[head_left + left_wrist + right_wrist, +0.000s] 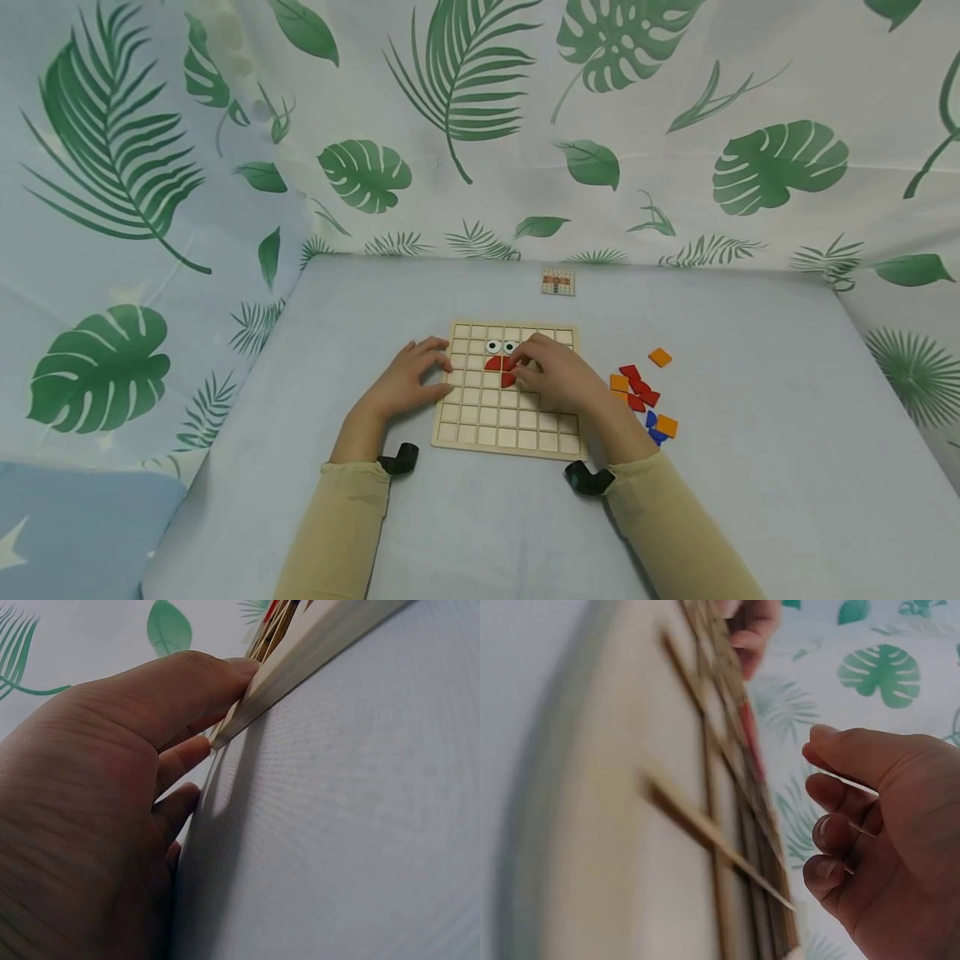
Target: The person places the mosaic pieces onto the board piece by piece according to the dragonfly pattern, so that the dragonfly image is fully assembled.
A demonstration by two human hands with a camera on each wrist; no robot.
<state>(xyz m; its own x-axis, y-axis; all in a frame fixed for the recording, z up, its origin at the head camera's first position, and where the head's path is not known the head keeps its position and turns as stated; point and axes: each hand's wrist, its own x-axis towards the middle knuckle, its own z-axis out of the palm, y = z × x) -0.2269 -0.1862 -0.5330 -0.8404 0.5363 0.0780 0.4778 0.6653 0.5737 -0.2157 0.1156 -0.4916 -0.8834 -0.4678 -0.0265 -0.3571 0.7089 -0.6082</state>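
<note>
A wooden grid board (467,435) lies flat on the table. Two white eye pieces (492,347) sit in its upper cells, with red pieces (493,363) just below them. At the board's left edge rests my left hand (408,379), its thumb touching the wooden rim (289,671) in the left wrist view. My right hand (558,375) hovers over the board beside the red pieces and partly covers the cells there. Its fingers are loosely bent in the right wrist view, and no piece shows between the fingertips (826,871).
Right of the board lie loose red pieces (640,387), orange squares (660,357) and blue pieces (651,419). A small patterned card (558,282) lies behind the board. Leaf-printed cloth (480,200) rises at the back and sides. Each wrist bears a black device (588,478).
</note>
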